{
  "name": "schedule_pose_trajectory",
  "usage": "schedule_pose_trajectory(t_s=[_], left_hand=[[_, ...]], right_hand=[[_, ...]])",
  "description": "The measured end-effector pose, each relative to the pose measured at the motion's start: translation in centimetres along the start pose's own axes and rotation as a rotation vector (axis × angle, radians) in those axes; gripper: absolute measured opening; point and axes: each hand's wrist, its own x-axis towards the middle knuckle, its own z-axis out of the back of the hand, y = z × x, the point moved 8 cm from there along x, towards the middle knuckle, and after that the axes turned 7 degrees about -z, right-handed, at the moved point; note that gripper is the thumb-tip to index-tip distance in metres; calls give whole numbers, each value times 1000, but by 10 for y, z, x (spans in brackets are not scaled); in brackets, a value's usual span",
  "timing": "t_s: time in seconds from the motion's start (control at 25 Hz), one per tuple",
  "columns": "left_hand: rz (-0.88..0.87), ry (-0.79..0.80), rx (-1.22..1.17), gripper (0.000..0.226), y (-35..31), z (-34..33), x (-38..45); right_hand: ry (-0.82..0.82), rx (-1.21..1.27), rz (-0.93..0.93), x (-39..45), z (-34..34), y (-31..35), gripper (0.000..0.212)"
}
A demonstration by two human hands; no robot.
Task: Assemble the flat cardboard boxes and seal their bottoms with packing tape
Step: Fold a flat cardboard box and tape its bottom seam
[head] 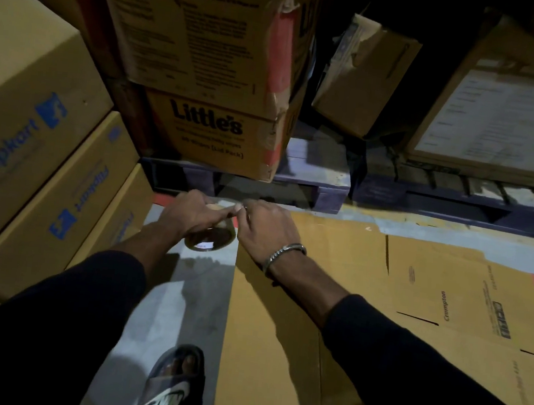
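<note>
I see the left hand (191, 216) curled over the tape roll (211, 237), gripping it from above and holding it just over the grey floor (198, 281). The right hand (264, 231) sits right beside it, thumb and forefinger pinched together at the roll's upper edge; I take it they hold the tape end, though the strip itself is too faint for me to make out. A metal bracelet (285, 253) circles the right wrist. Both arms wear dark sleeves.

The flat box (279, 319) lies unfolded on the floor under the right forearm, its left edge just below the roll. A second flat sheet (461, 288), printed "Crompton", lies to its right, overlapping it. A sandalled foot (175, 384) stands by the near edge of the flat box. Flipkart boxes (36, 132) are stacked at left, Little's cartons (208, 123) on a pallet (310, 187) ahead.
</note>
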Motion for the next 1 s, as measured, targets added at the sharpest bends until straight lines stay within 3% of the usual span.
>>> schedule_pose_trajectory(t_s=[0.12,0.24,0.4,0.76,0.84,1.0], left_hand=[[-18,11,46,103,0,-1,2],[-5,19,36,108,3,-3,5],[-14,30,10,105,5,-4,8],[1,54,-26,100,6,-6,7],[-8,67,-57,91,6,-8,8],[-52,114,-280,53,5,-8,-1]], right_hand=[[1,-107,57,-2,-1,-14,43],[77,-192,32,0,13,-50,50],[247,-37,-40,2,28,-99,54],[468,-163,-431,7,42,-192,103],[505,-124,-534,4,42,-216,93],[413,107,-707,0,35,-245,54]])
